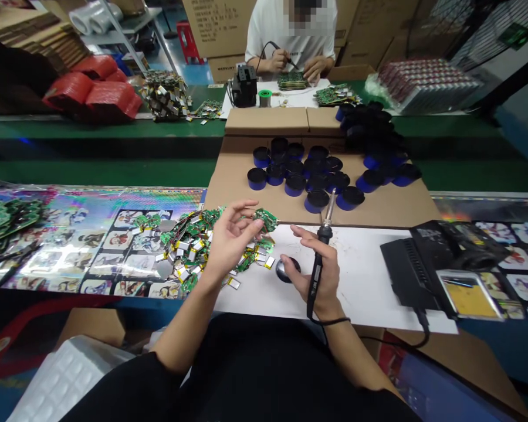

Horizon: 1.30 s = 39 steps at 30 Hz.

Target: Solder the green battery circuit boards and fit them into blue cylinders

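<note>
Black-topped blue canisters (294, 185) on cardboard (391, 205); contents hidden

view 1 | head-worn | faces forward and down | close above left hand (231, 237), right hand (321, 275)

A long green workbench (114, 129) runs across the room, with a second green bench edge (466, 181) lower down on the right. Behind it, brown cardboard boxes (215, 26) are stacked against one another, and a red stool (189, 41) stands on a blue floor (189, 71). Red padded bags (92, 97) lie at the far left of the bench, below rolls of white plastic wrap (92, 17) on a metal shelf (123, 29). On the right, a dark wire rack (479, 35) stands by a pale wall (523, 82). A white foam block (66, 375) sits low on the left. The light is bright and even.
</note>
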{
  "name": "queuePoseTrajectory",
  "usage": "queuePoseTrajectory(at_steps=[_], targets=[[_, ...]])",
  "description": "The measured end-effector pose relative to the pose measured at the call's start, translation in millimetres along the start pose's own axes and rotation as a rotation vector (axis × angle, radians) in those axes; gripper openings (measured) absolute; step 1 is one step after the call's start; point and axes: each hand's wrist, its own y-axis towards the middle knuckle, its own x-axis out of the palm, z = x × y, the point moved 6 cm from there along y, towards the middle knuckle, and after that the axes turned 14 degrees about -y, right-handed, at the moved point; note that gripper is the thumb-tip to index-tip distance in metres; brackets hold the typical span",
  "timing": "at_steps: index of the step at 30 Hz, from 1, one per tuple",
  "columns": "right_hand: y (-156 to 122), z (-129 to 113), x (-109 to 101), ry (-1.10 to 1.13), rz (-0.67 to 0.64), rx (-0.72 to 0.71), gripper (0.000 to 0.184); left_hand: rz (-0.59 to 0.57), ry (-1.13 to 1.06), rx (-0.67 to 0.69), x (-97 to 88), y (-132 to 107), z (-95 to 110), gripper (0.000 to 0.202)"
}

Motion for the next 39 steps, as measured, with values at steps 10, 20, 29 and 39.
queuePoseTrajectory(at_steps=[10,20,29,39], targets=[[-7,7,11,0.04,0.026,0.112,0.054,0.106,-0.048,0.019,30.3,-38,-31,0.03],[-10,-1,1,0.06,-0.072,-0.006,0.06,0.076,-0.117,-0.069,36.9,-50,-36,0.033],[-41,43,-53,0.095,-0.03,0.218,0.06,-0.322,0.564,0.013,35.6,-87,-59,0.07],[-72,53,-52,0.086,-0.152,0.299,0.061,-0.637,0.594,-0.068,54.1,-60,-57,0.033]])
